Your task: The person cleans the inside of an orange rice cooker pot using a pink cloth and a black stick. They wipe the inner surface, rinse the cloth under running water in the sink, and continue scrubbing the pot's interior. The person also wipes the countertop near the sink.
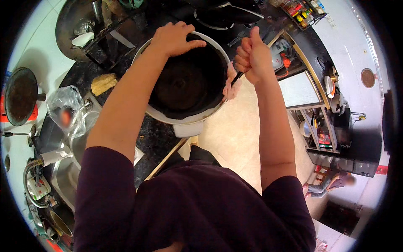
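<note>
A large round pan (185,85) with a dark inside, a pale rim and a white side handle lies in front of me, partly over the counter edge. My left hand (176,39) rests at its far rim, thumb spread over the inside. To the right, my right hand (253,58) has its fingers curled round a thin dark handle (236,78), thumb raised. Against the pan's right rim is a soft, pale pink thing (230,86), crossed by the dark handle; whether it is cloth, mesh or food I cannot tell.
A yellow sponge (104,84) and a clear plastic bag (66,107) lie left, near the steel sink (66,176) and faucet (27,179). A knife rack (110,47) stands upper left; a black wok (217,15) sits beyond. An open cabinet (286,58) is right; a person (330,184) sits far off.
</note>
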A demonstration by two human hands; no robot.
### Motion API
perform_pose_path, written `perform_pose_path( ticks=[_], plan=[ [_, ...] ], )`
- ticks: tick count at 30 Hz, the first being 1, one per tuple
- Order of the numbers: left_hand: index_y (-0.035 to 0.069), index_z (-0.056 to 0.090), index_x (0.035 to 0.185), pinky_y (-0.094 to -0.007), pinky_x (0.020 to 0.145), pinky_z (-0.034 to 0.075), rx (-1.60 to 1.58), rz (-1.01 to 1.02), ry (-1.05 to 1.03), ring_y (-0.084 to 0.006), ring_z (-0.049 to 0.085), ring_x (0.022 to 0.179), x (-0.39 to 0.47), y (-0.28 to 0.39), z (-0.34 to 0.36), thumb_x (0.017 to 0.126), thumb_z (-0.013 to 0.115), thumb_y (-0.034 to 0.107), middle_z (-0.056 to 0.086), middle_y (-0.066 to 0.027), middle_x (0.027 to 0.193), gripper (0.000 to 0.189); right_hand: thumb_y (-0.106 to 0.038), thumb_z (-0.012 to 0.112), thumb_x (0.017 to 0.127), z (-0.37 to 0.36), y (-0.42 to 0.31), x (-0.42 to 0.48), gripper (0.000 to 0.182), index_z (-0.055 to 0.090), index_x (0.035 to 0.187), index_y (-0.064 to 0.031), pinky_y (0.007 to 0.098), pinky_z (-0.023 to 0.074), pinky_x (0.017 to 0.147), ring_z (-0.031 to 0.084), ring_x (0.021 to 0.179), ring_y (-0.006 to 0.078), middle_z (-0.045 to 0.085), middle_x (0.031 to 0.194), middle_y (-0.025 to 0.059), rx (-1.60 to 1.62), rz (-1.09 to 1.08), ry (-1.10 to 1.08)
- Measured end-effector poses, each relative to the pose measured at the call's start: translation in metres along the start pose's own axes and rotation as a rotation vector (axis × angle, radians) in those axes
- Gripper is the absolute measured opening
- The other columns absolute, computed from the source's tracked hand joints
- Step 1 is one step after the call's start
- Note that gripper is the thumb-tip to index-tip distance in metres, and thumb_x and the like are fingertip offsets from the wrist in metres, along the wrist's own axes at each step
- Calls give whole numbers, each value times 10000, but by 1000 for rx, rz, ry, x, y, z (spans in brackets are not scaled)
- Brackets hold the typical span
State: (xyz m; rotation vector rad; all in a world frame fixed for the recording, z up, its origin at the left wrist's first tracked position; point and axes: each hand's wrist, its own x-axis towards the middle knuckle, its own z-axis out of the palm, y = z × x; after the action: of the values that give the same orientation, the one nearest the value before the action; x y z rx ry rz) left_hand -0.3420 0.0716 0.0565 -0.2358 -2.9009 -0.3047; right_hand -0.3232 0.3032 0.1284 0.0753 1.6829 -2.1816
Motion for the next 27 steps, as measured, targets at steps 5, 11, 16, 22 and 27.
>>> perform_pose_path(
  ticks=[5,11,16,22,27],
  plan=[
    [196,618,1194,-473,899,469,31,-28,53,-329,564,1093,1,-1,3,766,503,760,594,-74,1212,717,-574,321,989,-12,3,0,578,283,578,-169,266,114,409,143,440,89,169,526,-51,130,36,71],
    [196,618,1193,-455,902,468,40,-18,56,-331,565,1087,4,7,2,760,506,762,604,-74,1189,722,-572,319,990,-19,10,6,569,282,586,-172,265,114,410,130,447,89,173,535,-51,198,136,50],
    [199,622,1186,-456,905,467,50,-10,34,-334,561,1090,4,10,0,757,506,765,604,-78,1189,719,-584,327,982,-17,15,3,567,287,594,-173,265,109,409,134,442,88,173,536,-54,167,135,62],
    [198,627,1181,-466,913,466,18,72,20,-351,550,1100,10,8,3,764,512,758,599,-96,1186,708,-588,347,975,-20,12,7,558,310,599,-178,269,126,402,167,432,90,202,526,-51,158,133,33],
    [189,625,1185,-467,912,469,22,82,47,-361,545,1108,5,7,5,762,520,756,598,-116,1176,715,-593,334,976,-30,-44,-2,583,296,584,-163,273,145,409,188,441,100,217,525,-44,63,-175,6]
  ],
)
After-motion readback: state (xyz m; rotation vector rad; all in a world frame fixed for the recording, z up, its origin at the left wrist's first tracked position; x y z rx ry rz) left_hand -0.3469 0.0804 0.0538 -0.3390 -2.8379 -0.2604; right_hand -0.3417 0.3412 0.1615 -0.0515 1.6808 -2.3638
